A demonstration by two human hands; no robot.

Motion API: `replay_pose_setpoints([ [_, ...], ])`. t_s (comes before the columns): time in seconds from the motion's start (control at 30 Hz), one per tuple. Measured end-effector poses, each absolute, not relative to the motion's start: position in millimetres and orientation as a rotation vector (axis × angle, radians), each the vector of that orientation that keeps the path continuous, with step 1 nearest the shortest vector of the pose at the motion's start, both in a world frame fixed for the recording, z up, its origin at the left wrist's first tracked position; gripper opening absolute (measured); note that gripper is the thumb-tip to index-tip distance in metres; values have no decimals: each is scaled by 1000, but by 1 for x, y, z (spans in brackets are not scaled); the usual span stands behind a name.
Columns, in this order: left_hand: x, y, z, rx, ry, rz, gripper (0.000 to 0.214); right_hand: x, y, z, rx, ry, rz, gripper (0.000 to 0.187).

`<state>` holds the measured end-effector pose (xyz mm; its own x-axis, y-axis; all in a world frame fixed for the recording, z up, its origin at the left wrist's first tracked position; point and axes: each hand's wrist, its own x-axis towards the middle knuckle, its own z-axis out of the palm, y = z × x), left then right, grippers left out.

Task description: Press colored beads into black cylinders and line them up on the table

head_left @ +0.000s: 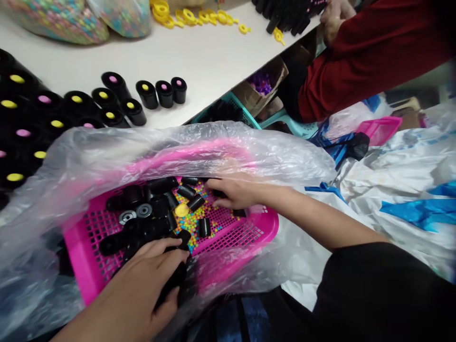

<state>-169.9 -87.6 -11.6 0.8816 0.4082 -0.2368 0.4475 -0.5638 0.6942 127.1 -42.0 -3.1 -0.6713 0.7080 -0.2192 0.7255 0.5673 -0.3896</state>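
Observation:
A pink plastic basket (83, 259) sits in front of me inside a clear plastic bag (107, 147). It holds several black cylinder parts (156, 209) and small coloured beads (194, 221). My left hand (142, 285) lies at the basket's near edge with fingers curled around black cylinder parts. My right hand (233, 192) reaches into the far right side of the basket, fingers closed on a black cylinder.
A white table (199, 52) carries rows of black cylinders with yellow and pink tops (107, 99), yellow rings (192, 16) and bags of coloured beads (60, 19). A person in a red sleeve (359, 52) works at the far right. More baskets and plastic bags lie on the floor.

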Motion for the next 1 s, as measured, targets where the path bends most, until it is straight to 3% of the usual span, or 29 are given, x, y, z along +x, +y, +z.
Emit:
replay_pose_setpoints([
  [0.33,-176,-91,-17,2161,658,-78,44,91,-35,-29,744,2851,-517,25],
  [0.67,-174,-89,-7,2172,638,-73,45,101,-27,-13,884,2823,-673,15],
  [1.0,-175,-92,-6,2136,681,-63,47,84,-48,-31,1061,2858,-516,32],
])
